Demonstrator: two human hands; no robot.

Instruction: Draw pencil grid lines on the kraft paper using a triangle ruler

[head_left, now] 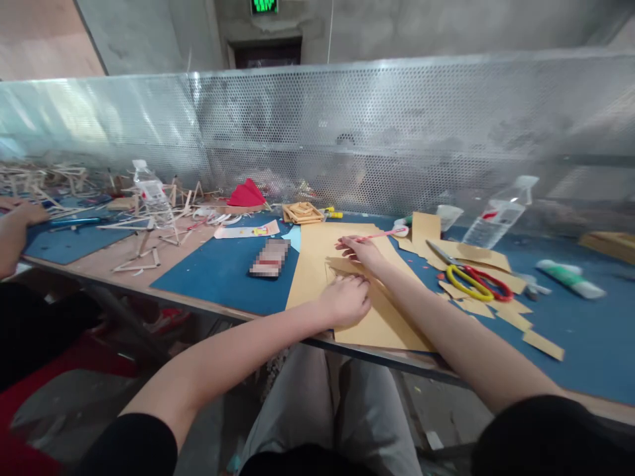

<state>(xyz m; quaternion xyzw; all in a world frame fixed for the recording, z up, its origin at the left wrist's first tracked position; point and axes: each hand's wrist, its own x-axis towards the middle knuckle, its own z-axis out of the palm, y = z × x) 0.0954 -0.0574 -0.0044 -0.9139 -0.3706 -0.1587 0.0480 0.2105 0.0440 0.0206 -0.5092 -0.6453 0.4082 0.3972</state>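
A large brown cardboard sheet (317,264) lies on the blue mat (223,271) in front of me. My left hand (347,301) rests on it with the fingers curled, pressing down a smaller cut cardboard piece (342,266). Just beyond, my right hand (363,251) pinches a thin pink pen-like stick (384,234) that points right, its fingertips touching the same piece. Both forearms cross the table's front edge.
Yellow and red scissors (476,283) lie among cardboard offcuts (543,344) on the right, with a green-white glue tube (570,277) and a plastic bottle (501,213). A phone (270,258) lies to the left. Another person's hand (20,221) rests far left by wooden sticks (143,244). A perforated metal screen (347,125) backs the table.
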